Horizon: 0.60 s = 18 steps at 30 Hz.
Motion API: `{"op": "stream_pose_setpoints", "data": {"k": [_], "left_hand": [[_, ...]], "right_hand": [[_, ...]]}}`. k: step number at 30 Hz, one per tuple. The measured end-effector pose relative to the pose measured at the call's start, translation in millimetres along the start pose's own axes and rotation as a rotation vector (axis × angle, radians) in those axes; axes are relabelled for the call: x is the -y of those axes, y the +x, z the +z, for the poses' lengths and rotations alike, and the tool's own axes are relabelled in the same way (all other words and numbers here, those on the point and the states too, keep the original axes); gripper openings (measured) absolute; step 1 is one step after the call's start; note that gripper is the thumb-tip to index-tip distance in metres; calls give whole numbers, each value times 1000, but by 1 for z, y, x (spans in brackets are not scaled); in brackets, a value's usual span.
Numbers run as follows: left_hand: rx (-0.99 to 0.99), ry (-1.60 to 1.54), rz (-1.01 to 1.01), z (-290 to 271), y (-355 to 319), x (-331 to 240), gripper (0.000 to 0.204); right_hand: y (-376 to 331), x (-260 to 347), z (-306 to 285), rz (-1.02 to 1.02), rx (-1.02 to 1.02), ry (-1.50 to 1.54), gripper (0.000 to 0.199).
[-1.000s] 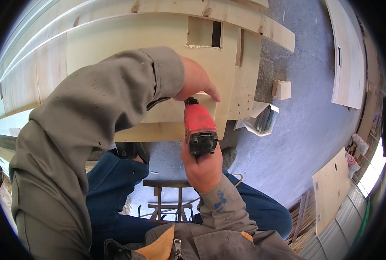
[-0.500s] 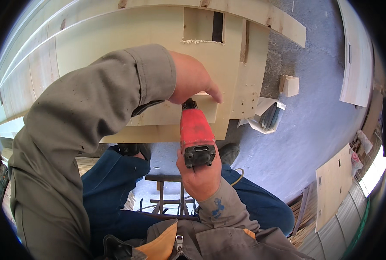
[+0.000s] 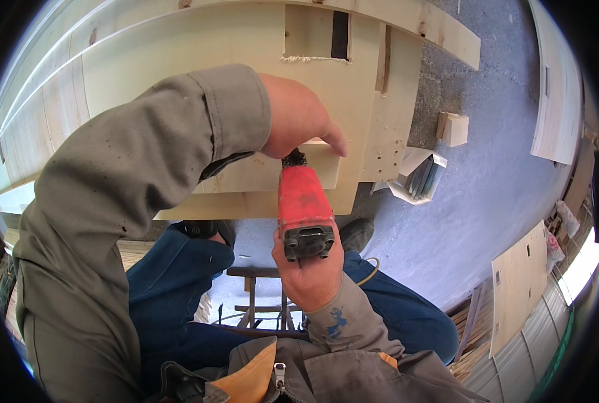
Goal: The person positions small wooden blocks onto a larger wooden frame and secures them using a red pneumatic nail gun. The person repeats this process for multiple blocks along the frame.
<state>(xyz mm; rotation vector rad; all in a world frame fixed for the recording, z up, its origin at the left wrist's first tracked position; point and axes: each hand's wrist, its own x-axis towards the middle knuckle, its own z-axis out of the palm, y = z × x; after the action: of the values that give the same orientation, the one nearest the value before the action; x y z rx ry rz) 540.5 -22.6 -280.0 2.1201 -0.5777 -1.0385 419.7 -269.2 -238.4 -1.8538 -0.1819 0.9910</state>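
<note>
A red and black nail gun (image 3: 305,198) is held in my right hand (image 3: 309,279), whose fingers are wrapped round its handle underneath. Its black nose touches or sits just over a narrow wooden board (image 3: 323,164) along the near part of a large pale wooden panel (image 3: 198,57). My left arm reaches across from the left. At the far side of the nail gun's nose, my left hand (image 3: 299,117) bends down over the narrow board and holds it, one finger pointing right. Its other fingers are hidden behind the hand and sleeve.
A long plank (image 3: 440,30) crosses the panel's far side, beyond a rectangular cutout. On the floor to the right lie a small wood block (image 3: 454,129) and an opened carton (image 3: 417,176) with metallic strips. A yellow hose (image 3: 374,272) curves by my right leg. Boards (image 3: 518,289) lean at lower right.
The view has shifted very slightly. Both hands, the nail gun and the narrow board keep nearly the same places relative to each other.
</note>
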Motion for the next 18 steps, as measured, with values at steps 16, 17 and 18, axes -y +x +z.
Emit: {"op": "stream_pose_setpoints", "data": {"k": [16, 17, 18], "left_hand": [[-18, -5, -6, 1, 1, 1, 85], [-7, -1, -13, -2, 0, -2, 85], [3, 4, -19, -3, 0, -3, 85]], "right_hand": [[-1, -1, 2, 12, 15, 14, 71], [-2, -3, 3, 17, 19, 26, 72], [-2, -4, 4, 16, 17, 24, 73]]}}
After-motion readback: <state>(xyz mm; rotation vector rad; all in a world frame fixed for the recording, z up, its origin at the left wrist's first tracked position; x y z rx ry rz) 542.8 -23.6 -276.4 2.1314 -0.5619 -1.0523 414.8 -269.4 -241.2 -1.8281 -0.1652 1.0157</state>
